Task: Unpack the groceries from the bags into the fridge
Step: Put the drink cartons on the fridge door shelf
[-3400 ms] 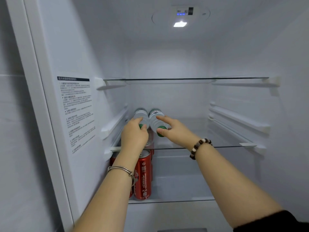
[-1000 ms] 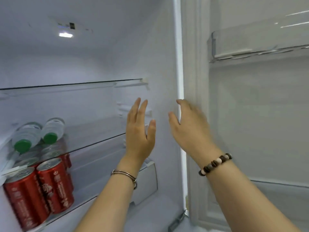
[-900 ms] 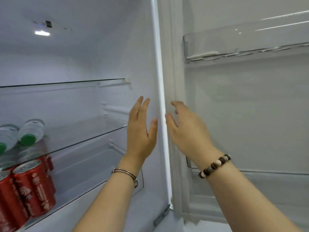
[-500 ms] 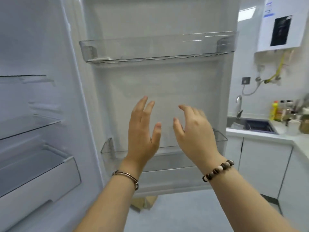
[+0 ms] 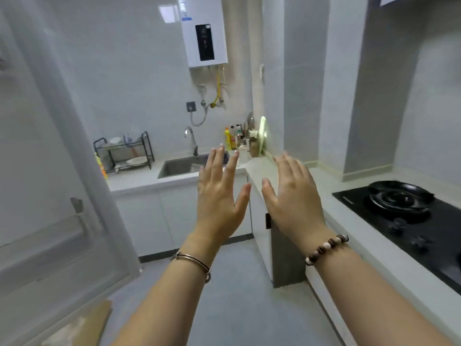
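My left hand [image 5: 220, 193] and my right hand [image 5: 293, 198] are raised side by side in mid-air, fingers straight and spread, holding nothing. The open fridge door [image 5: 50, 171] fills the left edge of the view, blurred. The inside of the fridge, the bottles and the cans are out of sight. A brown paper piece [image 5: 82, 325], possibly a bag, lies on the floor at the lower left; I cannot tell what it holds.
A white counter [image 5: 134, 179] with a steel sink [image 5: 182, 167] and a dish rack [image 5: 123, 153] runs along the far wall. Bottles [image 5: 234, 138] stand in the corner. A black gas hob [image 5: 404, 211] sits on the right-hand counter. Grey floor [image 5: 237, 295] lies between.
The view has swung right, away from the fridge shelves and past the door to the kitchen. Both hands let go of the bottles and stay raised with nothing in them.
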